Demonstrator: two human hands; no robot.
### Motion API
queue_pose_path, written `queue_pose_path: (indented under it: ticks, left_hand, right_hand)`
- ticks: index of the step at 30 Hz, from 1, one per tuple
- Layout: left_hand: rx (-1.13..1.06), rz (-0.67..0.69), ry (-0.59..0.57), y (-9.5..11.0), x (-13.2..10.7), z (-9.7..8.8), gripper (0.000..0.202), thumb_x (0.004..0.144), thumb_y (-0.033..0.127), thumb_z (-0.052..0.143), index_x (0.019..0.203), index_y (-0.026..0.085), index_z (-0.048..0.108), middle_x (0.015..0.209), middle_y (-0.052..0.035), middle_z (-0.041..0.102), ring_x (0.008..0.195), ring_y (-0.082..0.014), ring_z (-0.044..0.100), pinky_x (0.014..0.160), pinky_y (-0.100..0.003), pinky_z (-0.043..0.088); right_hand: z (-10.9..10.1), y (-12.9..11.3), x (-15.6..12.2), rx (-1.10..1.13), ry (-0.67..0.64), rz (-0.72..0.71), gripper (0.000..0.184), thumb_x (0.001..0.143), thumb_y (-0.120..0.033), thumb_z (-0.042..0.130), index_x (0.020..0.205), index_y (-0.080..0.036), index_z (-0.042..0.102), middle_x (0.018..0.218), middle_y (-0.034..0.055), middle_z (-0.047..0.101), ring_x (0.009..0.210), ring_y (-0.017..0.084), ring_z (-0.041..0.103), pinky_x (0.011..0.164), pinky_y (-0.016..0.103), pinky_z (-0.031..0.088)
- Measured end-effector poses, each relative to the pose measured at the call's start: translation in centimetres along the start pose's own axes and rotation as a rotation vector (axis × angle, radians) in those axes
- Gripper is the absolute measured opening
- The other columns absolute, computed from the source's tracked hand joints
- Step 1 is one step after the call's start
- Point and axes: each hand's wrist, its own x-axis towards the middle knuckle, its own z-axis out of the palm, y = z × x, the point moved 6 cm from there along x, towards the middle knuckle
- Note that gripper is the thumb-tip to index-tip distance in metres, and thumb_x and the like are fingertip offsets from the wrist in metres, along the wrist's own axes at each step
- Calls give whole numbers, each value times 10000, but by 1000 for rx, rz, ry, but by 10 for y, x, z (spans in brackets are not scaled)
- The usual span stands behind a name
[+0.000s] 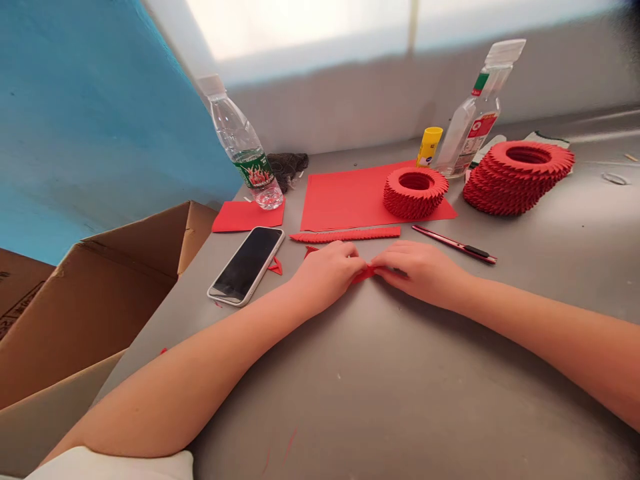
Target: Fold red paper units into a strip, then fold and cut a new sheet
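- Head view: your left hand point(330, 270) and right hand point(425, 267) meet near the center of the frame, fingertips almost touching, low over the gray surface point(400, 393).
- Between them, just right of center, is the small red paper piece point(364, 274); the grip of each hand is pinched on it, your fingers hiding much of its shape.
- Just above your hands in the frame lies a pleated red strip point(345, 235), running nearly level.
- Above that, a flat red sheet point(345, 193) carries the smaller ridged red ring point(407, 202) at its right end.
- The larger ridged red ring point(500, 190), taller and leaning to the right, sits in the upper right of the frame, beside a whitish cloth point(550, 139).
- A slim cutter point(455, 245) lies slantwise above your right hand.
- A yellow glue stick point(429, 147) and a clear bottle with a red label point(475, 113) stand side by side behind the smaller ring.
- Left of your left hand you have a phone point(246, 265), dark screen up, with red scraps point(276, 266) near its right edge.
- Above the phone, a clear bottle with a green label point(245, 150) stands at the right end of a folded red paper point(235, 217), a dark cloth point(290, 170) behind it.
- An open cardboard box point(120, 267) fills the left of the frame, beside the surface.
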Motion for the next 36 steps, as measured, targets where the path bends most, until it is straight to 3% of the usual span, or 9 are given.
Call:
queue_pose_path:
  ticks: [8, 18, 23, 32, 36]
  left_hand:
    - [108, 96, -73, 11, -1, -2, 274, 889, 202, 383, 919, 194, 655, 1006, -51, 590, 850, -171, 501, 603, -256, 391]
    - [69, 89, -78, 9, -1, -5, 281, 891, 223, 382, 986, 209, 647, 997, -54, 581, 854, -173, 510, 659, -268, 420]
    - [100, 99, -21, 8, 0, -4, 312, 906, 247, 353, 946, 186, 657, 998, -65, 590, 862, -187, 514, 705, -297, 427]
    - [175, 117, 50, 9, 1, -1, 281, 900, 237, 373, 886, 157, 642, 942, -64, 608, 821, -180, 526, 658, -283, 418]
    - [197, 104, 28, 9, 1, -1, 250, 888, 236, 397, 877, 162, 636, 914, -56, 607, 805, -183, 528, 639, -286, 416]
  right_hand:
    - [8, -1, -2, -130, 37, -4, 250, 861, -176, 432, 854, -189, 681, 761, 71, 605, 744, 173, 505, 653, 286, 417]
    - [9, -6, -2, -256, 24, -95, 247, 856, -149, 431, 844, -178, 676, 758, 68, 585, 701, 159, 480, 620, 273, 391]
    - [8, -8, -1, -265, 11, -106, 264, 849, -147, 421, 858, -164, 685, 759, 78, 594, 709, 166, 484, 640, 282, 397]
    - [11, -7, -2, -259, -59, -121, 236, 798, -157, 446, 886, -146, 664, 846, 87, 588, 715, 171, 470, 670, 296, 372]
    - [8, -9, -2, -335, -167, -134, 226, 800, -173, 444, 848, -154, 664, 812, 81, 589, 701, 183, 479, 649, 319, 343]
